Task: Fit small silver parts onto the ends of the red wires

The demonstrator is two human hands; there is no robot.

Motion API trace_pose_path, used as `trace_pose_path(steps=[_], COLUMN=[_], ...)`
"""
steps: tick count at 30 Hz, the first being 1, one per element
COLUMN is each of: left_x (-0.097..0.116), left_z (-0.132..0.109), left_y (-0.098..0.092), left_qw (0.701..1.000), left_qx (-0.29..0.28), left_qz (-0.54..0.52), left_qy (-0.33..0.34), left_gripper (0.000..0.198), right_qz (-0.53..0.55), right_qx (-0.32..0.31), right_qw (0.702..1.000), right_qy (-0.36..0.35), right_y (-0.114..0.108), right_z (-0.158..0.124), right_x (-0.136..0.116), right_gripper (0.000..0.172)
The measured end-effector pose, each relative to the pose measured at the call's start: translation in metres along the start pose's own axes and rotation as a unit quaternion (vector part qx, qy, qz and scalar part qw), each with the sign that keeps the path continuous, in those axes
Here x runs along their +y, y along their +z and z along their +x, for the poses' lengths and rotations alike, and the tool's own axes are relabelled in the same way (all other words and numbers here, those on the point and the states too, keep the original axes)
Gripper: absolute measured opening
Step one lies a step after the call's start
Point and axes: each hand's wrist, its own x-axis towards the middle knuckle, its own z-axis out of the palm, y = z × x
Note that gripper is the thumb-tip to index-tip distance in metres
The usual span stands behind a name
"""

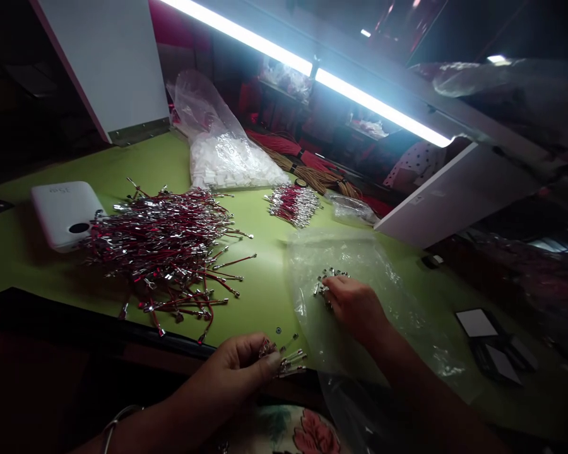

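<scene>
Observed from my remote station. The left hand (pixel 231 372) was pinched, its fingers (pixel 265 360) closed on a small sheaf of crimp terminals (pixel 289 362), whose silver ends fanned out past the fingertips. The right hand (pixel 355 309) lay over a clear plastic bag (pixel 350 258), with its fingers (pixel 334 287) curled down onto a small cluster of metal terminals (pixel 329 280). From this angle I could not tell whether those fingers had closed on any, or whether the cluster lay inside the bag or on it.

A small metal ring (pixel 278 330) sat on the green table (pixel 260 277), just beside the pinched sheaf. Farther left lay a large loose heap of red wires with silver terminals (pixel 163 243), just beside a white plastic case (pixel 64 214). Toward the back were a small bundle of red terminated wires (pixel 293 205), a bag of white plastic connectors (pixel 231 164) and coils of tan and red wire (pixel 312 176). A fluorescent tube (pixel 378 104) shone above the table.
</scene>
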Motion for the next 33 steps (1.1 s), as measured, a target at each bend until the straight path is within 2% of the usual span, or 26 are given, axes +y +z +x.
trace_pose_path(steps=[3,6,8,9,10,11,13,15,16,18,20,25,33], left_x=[0.001,0.000,-0.002,-0.003,-0.003,-0.002,0.000,0.002,0.003,0.005,0.005,0.004,0.006], left_z=[-0.001,-0.002,-0.002,-0.002,-0.002,-0.003,-0.004,-0.005,-0.006,-0.007,-0.009,-0.009,-0.010], left_y=[0.001,0.001,-0.001,-0.002,-0.002,-0.003,-0.003,-0.002,-0.001,0.000,0.001,0.002,0.004], left_qw=[0.999,0.998,0.997,0.997,0.997,0.997,0.998,0.997,0.997,0.996,0.996,0.997,0.997], left_qx=[-0.019,-0.016,-0.018,-0.024,-0.031,-0.039,-0.052,-0.059,-0.061,-0.064,-0.065,-0.059,-0.068], left_qz=[-0.037,-0.067,-0.077,-0.077,-0.073,-0.065,-0.042,-0.031,-0.035,-0.050,-0.053,-0.033,-0.027], left_qy=[0.006,0.004,0.000,-0.003,-0.006,-0.010,-0.022,-0.032,-0.033,-0.030,-0.026,-0.025,-0.035], left_gripper=[0.038,0.038,0.038,0.037,0.036,0.036,0.036,0.037,0.038,0.040,0.041,0.042,0.044], right_qz=[0.000,0.018,0.085,0.166,0.275,0.397,0.603,0.701,0.727,0.753,0.758,0.732,0.719], right_qx=[-0.021,-0.007,0.012,0.011,-0.002,-0.024,-0.086,-0.138,-0.154,-0.173,-0.173,-0.147,-0.128], right_qw=[1.000,1.000,0.996,0.986,0.961,0.915,0.782,0.681,0.645,0.602,0.593,0.640,0.662], right_qy=[-0.015,-0.015,0.000,0.018,0.043,0.073,0.129,0.164,0.178,0.199,0.209,0.182,0.171], right_y=[0.008,0.008,0.005,0.004,0.003,0.003,0.005,0.009,0.011,0.014,0.014,0.006,0.004], right_z=[0.008,0.004,-0.003,-0.007,-0.011,-0.015,-0.021,-0.025,-0.026,-0.028,-0.029,-0.031,-0.034], right_x=[0.007,0.003,-0.006,-0.012,-0.019,-0.027,-0.043,-0.058,-0.064,-0.071,-0.075,-0.077,-0.081], right_gripper=[0.022,0.021,0.016,0.012,0.009,0.013,0.021,0.022,0.022,0.023,0.023,0.020,0.016])
